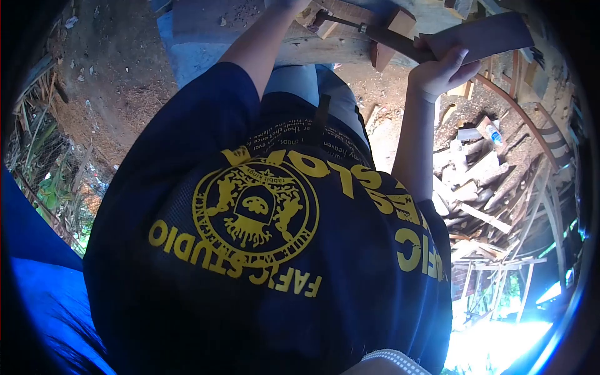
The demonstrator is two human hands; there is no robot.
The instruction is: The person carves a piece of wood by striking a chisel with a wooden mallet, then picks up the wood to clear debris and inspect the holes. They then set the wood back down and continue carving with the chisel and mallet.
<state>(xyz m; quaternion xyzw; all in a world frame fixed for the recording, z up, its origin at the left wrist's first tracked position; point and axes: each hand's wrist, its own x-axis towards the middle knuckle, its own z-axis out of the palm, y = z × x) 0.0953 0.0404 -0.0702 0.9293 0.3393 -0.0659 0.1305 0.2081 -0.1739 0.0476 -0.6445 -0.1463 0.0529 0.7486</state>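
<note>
My right hand [442, 72] is closed at the upper right, its thumb up along a flat brown wooden piece [484, 40]. A long dark wooden handle [400, 44] runs from beside these fingers toward the upper left. It continues into a thin metal shaft [342, 21] that ends at a small reddish-brown end piece [319, 17]. Whether my right hand grips this handle too, I cannot tell. My left hand [289, 3] lies mostly beyond the top edge, near the shaft's far end, with its fingers out of sight.
A worn wooden workbench [212, 56] spans the top, and a brown wood block [394, 34] stands on it behind the handle. Wood offcuts [478, 181] are heaped on the ground at the right, beside a curved wooden strip [519, 112]. Sawdust-covered dirt [119, 81] extends at the left.
</note>
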